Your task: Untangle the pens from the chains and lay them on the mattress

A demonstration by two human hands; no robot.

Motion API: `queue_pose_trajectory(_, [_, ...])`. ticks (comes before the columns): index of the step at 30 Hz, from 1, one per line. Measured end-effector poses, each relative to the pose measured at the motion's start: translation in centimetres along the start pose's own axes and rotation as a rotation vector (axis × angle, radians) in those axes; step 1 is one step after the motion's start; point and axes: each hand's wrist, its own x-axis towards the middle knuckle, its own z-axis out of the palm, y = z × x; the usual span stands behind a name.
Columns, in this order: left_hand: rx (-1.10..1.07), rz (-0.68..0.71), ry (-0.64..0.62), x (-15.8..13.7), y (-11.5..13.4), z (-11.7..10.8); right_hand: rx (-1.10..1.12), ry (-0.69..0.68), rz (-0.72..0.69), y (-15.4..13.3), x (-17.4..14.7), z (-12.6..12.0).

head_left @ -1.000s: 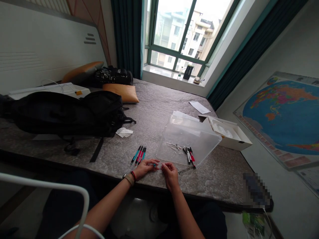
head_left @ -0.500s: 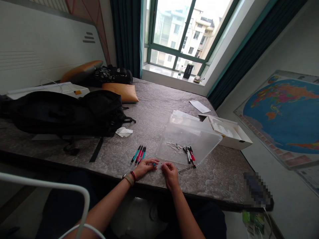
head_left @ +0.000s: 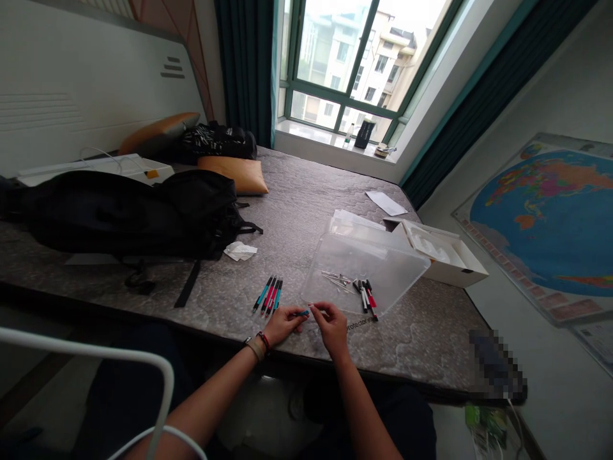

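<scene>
My left hand [head_left: 284,326] is closed around a teal pen barrel [head_left: 302,313] just above the near edge of the mattress. Close beside its end, my right hand [head_left: 334,327] makes a pinch; whatever lies between those fingertips is too small to name. To the left of my hands, several teal and red pens [head_left: 269,296] lie side by side. On a clear plastic sheet or lid [head_left: 397,271] to the right are thin pen refills [head_left: 338,279] and a cluster of black, white and red pen parts [head_left: 366,298].
A black backpack [head_left: 129,217] lies on the left, with a crumpled tissue [head_left: 240,251] beside it. An open white box [head_left: 443,259] stands at the right, a paper sheet [head_left: 385,203] behind it. A white tube [head_left: 96,344] crosses the lower left foreground.
Both hands have shifted slightly right and come closer together. More of the teal barrel now shows in my left hand, pointing towards my right fingertips.
</scene>
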Motion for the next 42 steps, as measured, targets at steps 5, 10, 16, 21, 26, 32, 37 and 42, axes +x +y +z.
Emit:
queue_pose_trajectory(5, [0.054,0.015,0.011,-0.2,0.4,0.1,-0.088,0.016,-0.065,-1.5,-0.7,0.6])
queue_pose_trajectory(10, [0.041,0.014,0.029,-0.2,0.4,0.0,-0.127,0.03,-0.088,-1.1,-1.1,0.7])
queue_pose_trajectory(16, [0.04,0.001,0.025,-0.1,0.0,0.0,-0.157,0.003,-0.098,-0.9,-0.9,0.8])
queue_pose_trajectory(21, [0.022,0.004,0.037,-0.1,0.2,0.0,-0.157,-0.043,-0.124,-1.0,-1.1,0.6])
queue_pose_trajectory(26, [-0.047,-0.004,0.082,0.0,0.2,0.0,-0.377,0.051,-0.181,1.7,-1.0,-2.0])
queue_pose_trajectory(32, [-0.064,0.029,0.135,0.0,-0.1,0.3,-0.709,0.009,-0.19,4.3,-0.7,-3.3])
queue_pose_trajectory(37, [-0.057,0.062,0.18,-0.3,0.0,0.4,-0.817,-0.017,-0.222,4.3,-0.7,-2.9])
queue_pose_trajectory(42, [-0.112,0.024,0.193,-0.4,-0.3,0.3,-0.884,-0.02,-0.236,4.4,-0.8,-2.8])
